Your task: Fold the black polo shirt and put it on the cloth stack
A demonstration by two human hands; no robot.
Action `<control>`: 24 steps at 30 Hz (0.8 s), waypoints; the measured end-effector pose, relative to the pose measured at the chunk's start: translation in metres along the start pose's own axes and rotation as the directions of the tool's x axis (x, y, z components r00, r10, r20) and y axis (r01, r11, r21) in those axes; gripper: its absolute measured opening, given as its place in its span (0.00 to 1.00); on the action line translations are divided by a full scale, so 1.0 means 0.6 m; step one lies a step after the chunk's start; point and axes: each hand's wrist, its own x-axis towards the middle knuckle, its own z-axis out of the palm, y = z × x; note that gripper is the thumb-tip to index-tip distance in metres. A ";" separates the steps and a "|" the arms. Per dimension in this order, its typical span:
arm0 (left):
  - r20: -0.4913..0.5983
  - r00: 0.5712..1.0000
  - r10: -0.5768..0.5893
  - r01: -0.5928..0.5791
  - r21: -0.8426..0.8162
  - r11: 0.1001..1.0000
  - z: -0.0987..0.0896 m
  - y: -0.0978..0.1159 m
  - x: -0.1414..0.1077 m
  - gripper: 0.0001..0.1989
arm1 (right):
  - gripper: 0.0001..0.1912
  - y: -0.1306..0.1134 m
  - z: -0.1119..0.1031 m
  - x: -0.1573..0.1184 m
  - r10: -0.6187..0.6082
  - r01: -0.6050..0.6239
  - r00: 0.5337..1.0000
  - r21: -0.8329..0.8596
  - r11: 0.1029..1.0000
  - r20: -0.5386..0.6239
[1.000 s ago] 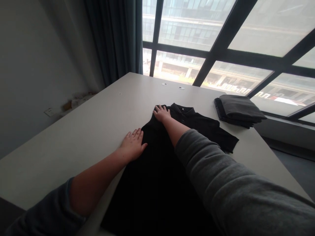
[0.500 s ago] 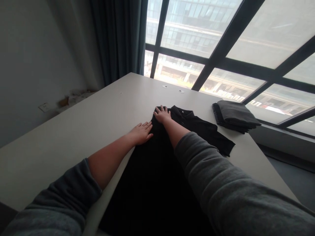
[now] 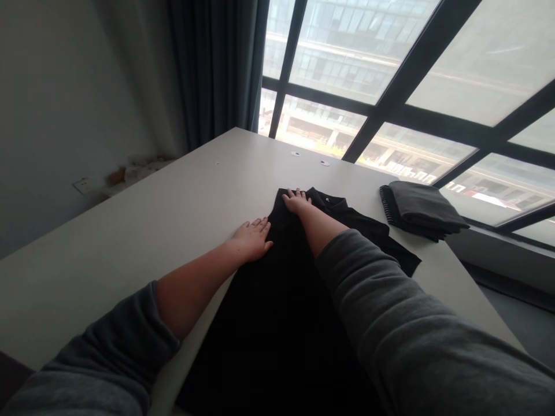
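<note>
Left hand (image 3: 252,240) on my feed: a sideways push could ruck the edge of the black shirt (image 3: 277,329), laid out on the counter (image 3: 173,225). Pose: palm down, grip flat and spread, nothing pinched that I see. Right hand (image 3: 297,202): uneven pressure could skew the cloth beside the collar (image 3: 332,201). Pose: long reach across the shirt, palm down, grip fanned. Far right: sleeve (image 3: 403,257) lies near the folded stack (image 3: 427,205); a wide sweep from me might nudge both.

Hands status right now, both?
Left hand: open, palm down at the edge of the black shirt, grasping nothing.
Right hand: open, fingers spread on the shirt beside its collar.
</note>
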 end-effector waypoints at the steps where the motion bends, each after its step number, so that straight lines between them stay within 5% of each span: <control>1: -0.002 1.000 -0.007 0.007 0.002 1.000 0.000 0.001 -0.001 0.35 | 0.37 0.009 -0.005 -0.001 -0.026 0.026 1.000 0.007 1.000 -0.004; 10: -0.009 1.000 -0.022 0.022 0.012 1.000 0.000 0.006 -0.005 0.35 | 0.30 0.081 -0.041 -0.075 -0.306 0.316 0.939 0.043 0.948 -0.158; 14: -0.010 0.999 -0.041 0.042 0.055 0.998 -0.001 0.006 -0.010 0.34 | 0.30 0.141 -0.045 -0.149 -0.449 0.452 0.887 0.013 0.892 -0.106; 19: -0.039 0.996 -0.080 0.084 0.101 0.991 0.011 0.001 -0.014 0.35 | 0.30 0.302 -0.045 -0.265 -0.463 0.467 0.877 0.003 0.884 -0.125; 24: -0.088 0.990 -0.114 0.125 0.134 0.983 0.035 -0.013 -0.012 0.38 | 0.30 0.502 -0.029 -0.385 -0.278 0.297 0.928 0.041 0.954 -0.248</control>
